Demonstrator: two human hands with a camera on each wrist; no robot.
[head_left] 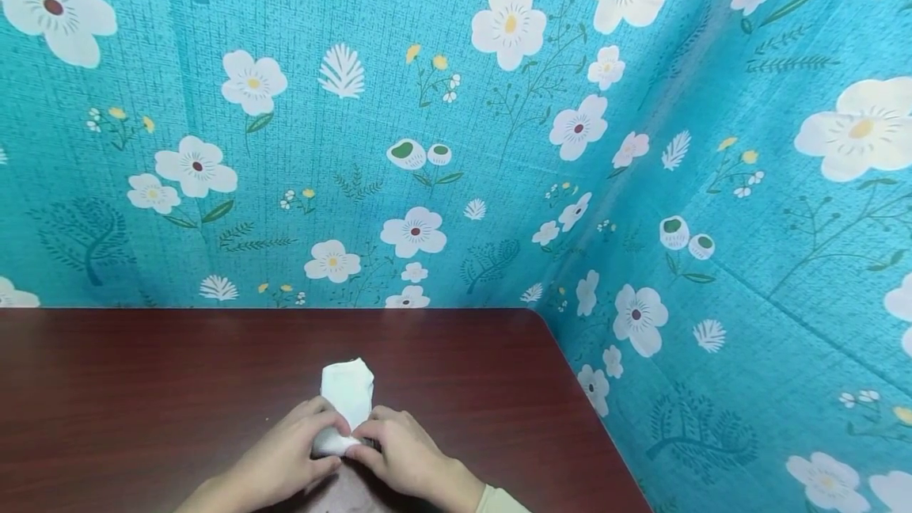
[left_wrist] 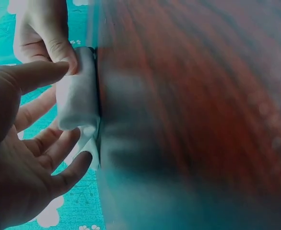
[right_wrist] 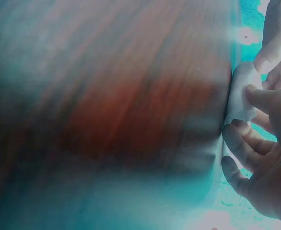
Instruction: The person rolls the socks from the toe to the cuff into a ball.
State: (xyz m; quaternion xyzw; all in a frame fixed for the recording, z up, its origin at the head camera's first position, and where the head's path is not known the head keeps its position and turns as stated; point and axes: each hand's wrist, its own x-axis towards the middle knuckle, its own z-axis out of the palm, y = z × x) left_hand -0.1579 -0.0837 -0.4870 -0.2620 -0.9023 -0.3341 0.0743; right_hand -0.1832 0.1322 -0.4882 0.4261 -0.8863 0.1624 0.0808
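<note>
A narrow white cloth (head_left: 347, 388) lies on the table, its far part flat and its near end wound into a thick roll. My left hand (head_left: 288, 450) holds the left end of this roll between thumb and fingers. On the opposite end, my right hand (head_left: 408, 451) pinches the roll, and both thumbs meet near its middle. In the left wrist view the roll (left_wrist: 78, 93) appears as a smooth white cylinder with a loose fold at one end. The right wrist view shows the right thumb pressing on the roll (right_wrist: 240, 96).
The dark reddish-brown wooden table (head_left: 178, 362) has a glossy top and a rounded far right corner. Blue flowered fabric (head_left: 456, 101) hangs behind it and along its right side. A light sleeve (head_left: 499, 500) covers the right forearm.
</note>
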